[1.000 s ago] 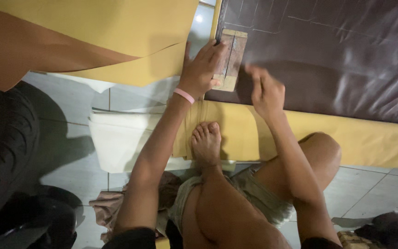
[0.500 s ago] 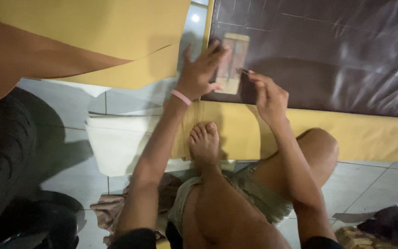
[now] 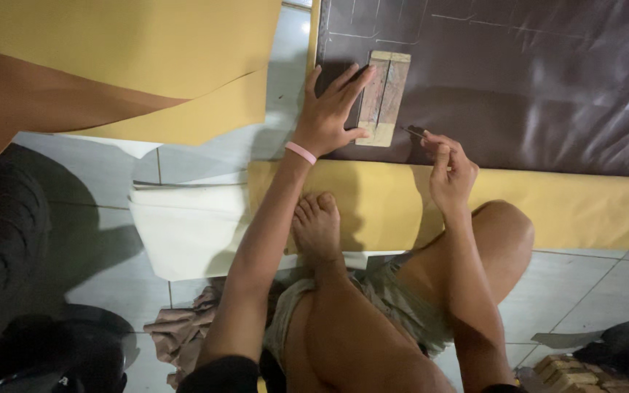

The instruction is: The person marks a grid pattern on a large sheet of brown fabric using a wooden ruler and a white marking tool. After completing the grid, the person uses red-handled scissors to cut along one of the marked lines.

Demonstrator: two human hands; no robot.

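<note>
My left hand point(image 3: 331, 109), with a pink band at the wrist, lies flat with fingers spread on a small wooden block point(image 3: 383, 97) and holds it down on a dark brown sheet point(image 3: 533, 87) that bears faint drawn lines. My right hand point(image 3: 447, 169) is pinched around a thin dark marking tool point(image 3: 413, 132), its tip touching the brown sheet just right of the block's near end. The brown sheet rests on a yellow sheet point(image 3: 584, 211) spread over the tiled floor. My bare foot point(image 3: 317, 224) and bent knee sit below.
A large yellow and orange sheet point(image 3: 111, 65) lies at the upper left, a white folded sheet point(image 3: 183, 225) left of my foot. Dark objects point(image 3: 9, 276) fill the lower left. Crumpled cloth point(image 3: 183, 331) lies by my leg; wooden pieces point(image 3: 566, 367) at the lower right.
My left hand has spread flat over the wooden block, which now lies further up the brown sheet. My right hand has drawn back toward me, tool tip by the block's near end.
</note>
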